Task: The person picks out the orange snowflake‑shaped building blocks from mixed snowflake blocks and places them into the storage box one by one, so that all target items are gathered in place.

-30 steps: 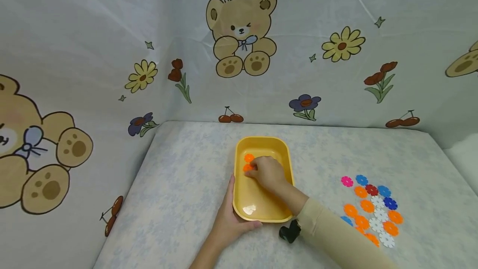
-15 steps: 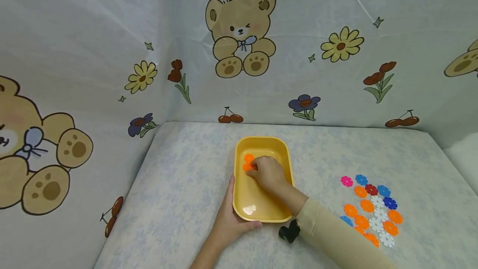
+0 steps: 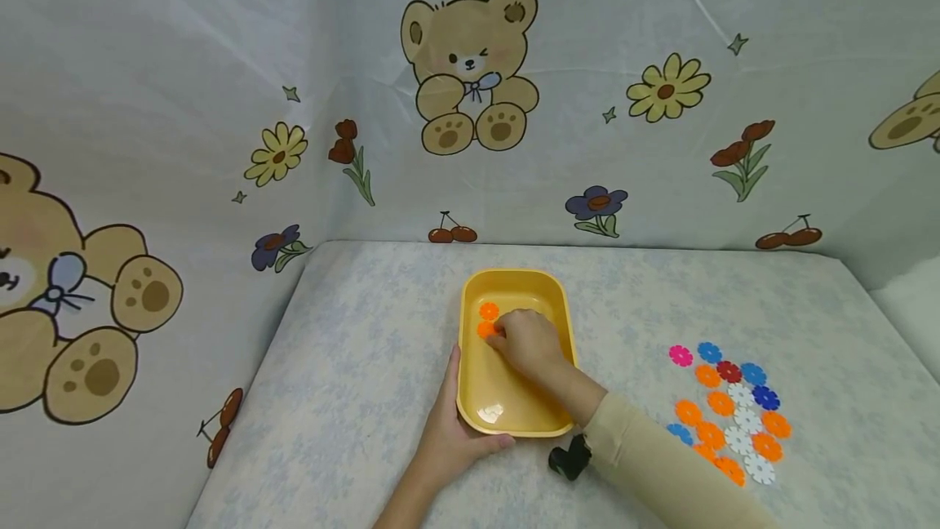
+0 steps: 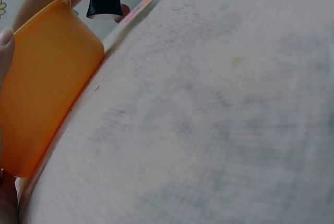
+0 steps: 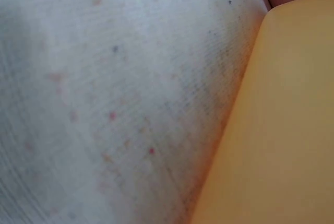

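Observation:
A yellow plastic tray (image 3: 514,398) sits mid-table in the head view. My left hand (image 3: 450,435) grips its near-left corner, thumb along the near side and fingers along the left wall. In the left wrist view the thumb (image 4: 5,51) shows at the tray's rim. My right hand (image 3: 530,341) reaches inside, its curled fingertips pinching the right edge of an orange flower-shaped disc (image 3: 485,330). Just beyond lies another orange disc (image 3: 489,311), apart from the fingers. The right wrist view shows the tray's outer wall (image 5: 292,109) but not the right fingertips.
To the right lie several loose flower-shaped discs, among them a pink disc (image 3: 680,356), a dark blue disc (image 3: 766,397) and a white disc (image 3: 759,468). A black wrist device (image 3: 569,459) is below the right forearm. A bear-print cloth (image 3: 367,47) stands behind the table.
The head view has shifted slightly. Both hands stay in place on and in the tray, and the orange disc at the right fingertips has barely moved.

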The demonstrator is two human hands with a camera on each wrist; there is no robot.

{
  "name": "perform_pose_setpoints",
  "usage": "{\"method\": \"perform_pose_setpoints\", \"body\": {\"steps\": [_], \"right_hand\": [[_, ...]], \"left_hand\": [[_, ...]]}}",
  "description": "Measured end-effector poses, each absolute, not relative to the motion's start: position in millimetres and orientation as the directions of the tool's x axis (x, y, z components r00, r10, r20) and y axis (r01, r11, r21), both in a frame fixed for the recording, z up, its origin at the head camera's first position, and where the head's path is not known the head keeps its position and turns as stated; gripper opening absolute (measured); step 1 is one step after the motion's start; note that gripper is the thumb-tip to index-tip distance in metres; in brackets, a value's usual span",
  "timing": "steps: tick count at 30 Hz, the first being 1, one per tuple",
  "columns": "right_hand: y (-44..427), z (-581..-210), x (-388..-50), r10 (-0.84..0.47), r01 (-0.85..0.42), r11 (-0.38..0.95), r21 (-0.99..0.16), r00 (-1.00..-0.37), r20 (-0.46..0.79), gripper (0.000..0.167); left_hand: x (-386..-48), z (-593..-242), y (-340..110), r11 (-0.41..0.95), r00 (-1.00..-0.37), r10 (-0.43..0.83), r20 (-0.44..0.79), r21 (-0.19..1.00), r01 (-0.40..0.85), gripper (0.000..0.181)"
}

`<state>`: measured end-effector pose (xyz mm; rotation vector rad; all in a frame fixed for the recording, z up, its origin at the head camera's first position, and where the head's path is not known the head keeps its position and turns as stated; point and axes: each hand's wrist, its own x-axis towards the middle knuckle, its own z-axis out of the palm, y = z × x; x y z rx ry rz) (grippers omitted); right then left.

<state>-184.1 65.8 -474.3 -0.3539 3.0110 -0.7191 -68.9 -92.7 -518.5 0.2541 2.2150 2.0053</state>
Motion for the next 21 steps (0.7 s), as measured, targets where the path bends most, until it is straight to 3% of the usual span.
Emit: {"method": "perform_pose_setpoints", "body": {"steps": [13, 21], "right_hand": [[72.7, -462.1, -177.2, -0.232, -0.217, 0.851, -0.478, -0.972, 0.029, 0.018], [117.9, -421.2, -150.9, -0.217, -0.264, 0.792, -0.551, -0.965, 0.149, 0.032]], "left_hand": [[-68.9, -519.9, -92.1, 0.120, -0.978, 0.210, 0.002, 0.992, 0.027, 0.134], [-68.4, -521.5, -92.6, 0.088, -0.975, 0.220, 0.015, 0.995, 0.035, 0.134]]}}
